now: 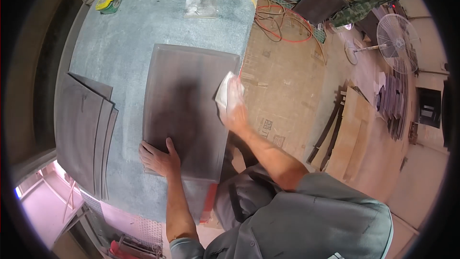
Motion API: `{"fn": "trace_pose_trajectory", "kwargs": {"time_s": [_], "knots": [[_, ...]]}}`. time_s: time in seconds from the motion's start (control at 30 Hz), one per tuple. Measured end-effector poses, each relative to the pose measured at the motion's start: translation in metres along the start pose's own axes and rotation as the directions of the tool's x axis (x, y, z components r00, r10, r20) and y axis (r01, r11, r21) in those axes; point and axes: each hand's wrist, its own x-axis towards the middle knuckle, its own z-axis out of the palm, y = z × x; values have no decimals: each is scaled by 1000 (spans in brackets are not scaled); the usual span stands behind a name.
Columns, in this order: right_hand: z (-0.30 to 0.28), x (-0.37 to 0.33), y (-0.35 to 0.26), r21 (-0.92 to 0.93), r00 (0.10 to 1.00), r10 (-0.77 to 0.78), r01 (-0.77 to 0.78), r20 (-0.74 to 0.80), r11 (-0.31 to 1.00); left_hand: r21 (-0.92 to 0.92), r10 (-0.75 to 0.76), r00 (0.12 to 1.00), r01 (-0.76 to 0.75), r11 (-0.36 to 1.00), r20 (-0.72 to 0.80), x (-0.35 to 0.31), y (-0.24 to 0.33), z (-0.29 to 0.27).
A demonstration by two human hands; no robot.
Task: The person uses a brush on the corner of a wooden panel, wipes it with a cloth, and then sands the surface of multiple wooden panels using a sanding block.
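A dark brown rectangular panel (191,96) with a raised-looking border lies flat on the blue-grey covered table (124,29). Resting on its lower left edge is my left hand (163,159), thumb spread from the fingers and nothing held. My right hand (236,108) presses a folded white sheet (223,91) against the panel's right edge. Whether the sheet is cloth or abrasive paper is unclear, as the hand is slightly blurred.
Several stacked dark panels (79,129) lie at the table's left. Toward the far end are a yellow-and-green tub (109,1) and a whitish square sheet (201,7). Right of the table, hoses (282,24) cross the cardboard-covered floor, near a standing fan (398,43) and leaning boards (352,129).
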Motion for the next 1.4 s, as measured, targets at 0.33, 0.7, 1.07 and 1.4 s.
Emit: {"fn": "trace_pose_trajectory", "kwargs": {"time_s": [0.33,0.7,1.07,1.4], "knots": [[-17,19,-5,-151,987,21,3,159,988,-32,-11,999,13,999,42,3,0,1],[3,50,28,-208,993,-113,102,-40,973,-106,15,994,-3,994,108,0,-3,-5],[-28,-297,-152,14,975,54,-58,214,998,-53,99,995,-98,994,17,-8,-9,6],[5,-127,-45,-98,995,92,-95,-36,991,-48,131,990,-128,991,51,-12,10,1]]}}
